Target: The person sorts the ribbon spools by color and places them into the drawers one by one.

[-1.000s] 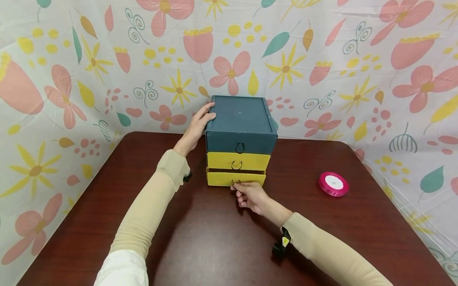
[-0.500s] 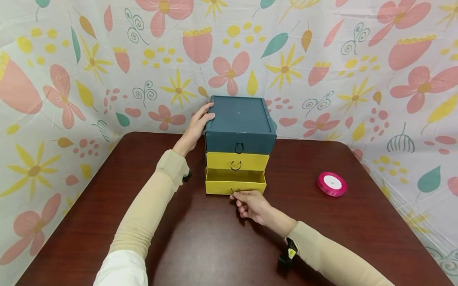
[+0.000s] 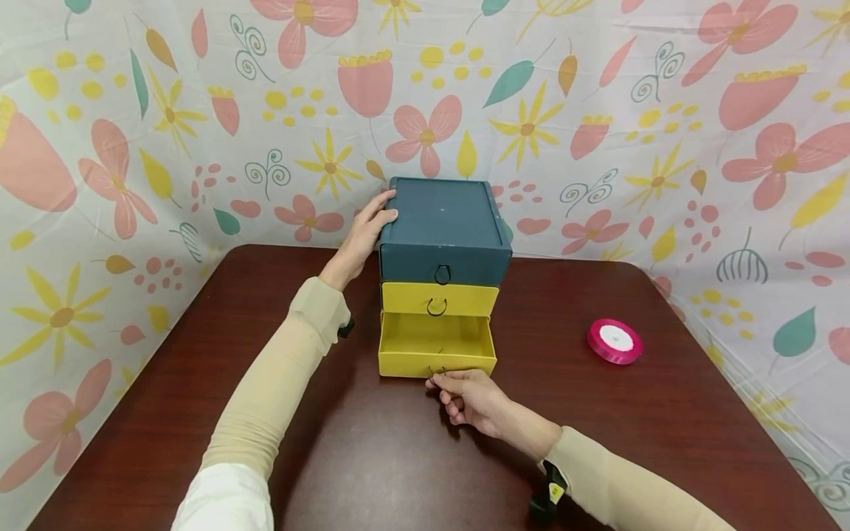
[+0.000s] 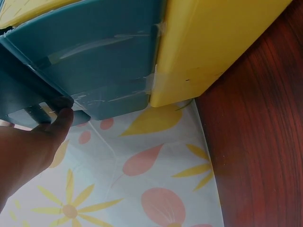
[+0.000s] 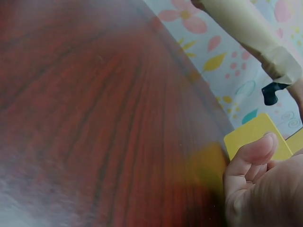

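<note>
A small drawer cabinet (image 3: 445, 214) with a dark blue top stands at the back of the table. Its lowest yellow drawer (image 3: 405, 363) is pulled out, and what shows of its inside is bare yellow. With thumb and fingertips my right hand (image 3: 474, 402) pinches the thin ring pull (image 3: 432, 375) on that drawer's front. In the right wrist view the right hand (image 5: 265, 184) is beside the yellow drawer front (image 5: 255, 135). My left hand (image 3: 361, 240) rests on the cabinet's upper left edge; the left wrist view shows a finger of this hand (image 4: 42, 137) against the blue side.
A pink ribbon spool (image 3: 614, 341) lies on the dark red table (image 3: 372, 457), right of the cabinet. The middle drawer (image 3: 458, 299) and the blue top drawer (image 3: 405, 263) are closed. Behind the table hangs a floral curtain (image 3: 558, 199).
The bottom drawer has slid out towards me, from a narrow gap to well extended. My right hand has moved back with its ring pull, while the left hand stays on the cabinet.
</note>
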Tool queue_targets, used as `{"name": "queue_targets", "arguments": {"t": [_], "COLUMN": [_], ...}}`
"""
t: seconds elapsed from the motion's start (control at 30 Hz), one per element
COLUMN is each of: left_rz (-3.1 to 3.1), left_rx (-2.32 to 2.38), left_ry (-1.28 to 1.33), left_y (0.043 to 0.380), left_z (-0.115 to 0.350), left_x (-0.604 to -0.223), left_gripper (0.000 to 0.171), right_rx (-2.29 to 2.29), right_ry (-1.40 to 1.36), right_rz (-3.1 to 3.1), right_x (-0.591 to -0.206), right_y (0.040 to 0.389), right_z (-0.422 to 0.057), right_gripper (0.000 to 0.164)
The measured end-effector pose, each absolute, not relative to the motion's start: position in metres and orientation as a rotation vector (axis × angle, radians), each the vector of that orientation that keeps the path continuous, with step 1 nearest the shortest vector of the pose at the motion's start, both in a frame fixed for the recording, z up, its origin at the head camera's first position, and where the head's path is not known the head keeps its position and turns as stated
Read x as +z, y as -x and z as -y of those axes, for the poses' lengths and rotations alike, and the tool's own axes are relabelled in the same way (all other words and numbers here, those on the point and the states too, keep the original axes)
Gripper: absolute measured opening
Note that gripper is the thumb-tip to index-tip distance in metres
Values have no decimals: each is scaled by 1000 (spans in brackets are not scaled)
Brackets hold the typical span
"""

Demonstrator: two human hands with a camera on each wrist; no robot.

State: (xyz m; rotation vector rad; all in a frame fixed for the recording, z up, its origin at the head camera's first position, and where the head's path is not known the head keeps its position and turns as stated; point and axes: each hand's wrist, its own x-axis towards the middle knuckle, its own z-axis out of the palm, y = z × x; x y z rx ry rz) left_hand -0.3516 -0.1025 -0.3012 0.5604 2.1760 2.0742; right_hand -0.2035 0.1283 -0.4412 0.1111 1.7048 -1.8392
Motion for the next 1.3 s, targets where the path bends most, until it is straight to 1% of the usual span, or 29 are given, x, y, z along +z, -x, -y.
{"name": "queue_targets", "arguments": {"t": [0.8, 0.97, 1.13, 1.3], "left_rz": [-2169, -2176, -2179, -2181], "left_rx": [2077, 2074, 2077, 2075], "left_ry": [-565, -559, -560, -563], "left_y": [352, 351, 352, 352], "left_z": [103, 103, 102, 102], "left_x": [-302, -303, -303, -303], "left_gripper": [56, 56, 57, 57], "right_rx": [-1762, -1726, -1595, -1463], "right_ry": [-42, -5, 87, 288], "right_rz": [-1662, -1688, -1735, -1725], "right_x": [-444, -442, -430, -408], "right_y": [169, 166, 163, 167], "right_z": [-138, -138, -142, -159], "right_gripper": [38, 45, 51, 50]}}
